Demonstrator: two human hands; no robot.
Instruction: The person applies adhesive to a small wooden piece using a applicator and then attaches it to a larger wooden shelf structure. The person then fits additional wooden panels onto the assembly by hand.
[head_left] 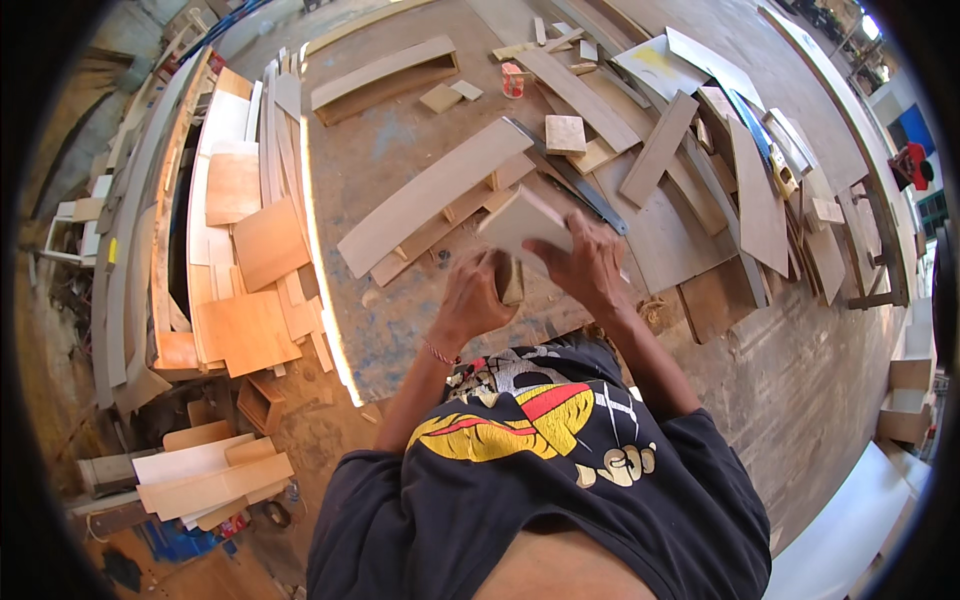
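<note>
My left hand is curled round a small tan piece, probably wood, whose far side is hidden by my fingers. Above and to the right of it, my right hand grips a pale flat board piece by its right edge, thumb across the face. The board is held tilted over the work surface. Just beyond my hands lies a long boxy frame of grey-brown boards with small blocks between them. Near my right fingers a dark, narrow metal blade with a blue end lies flat.
A second long box, a red tin and a square block stand farther off. Loose boards and a blue-bladed handsaw pile up at right. Stacked panels line the left side.
</note>
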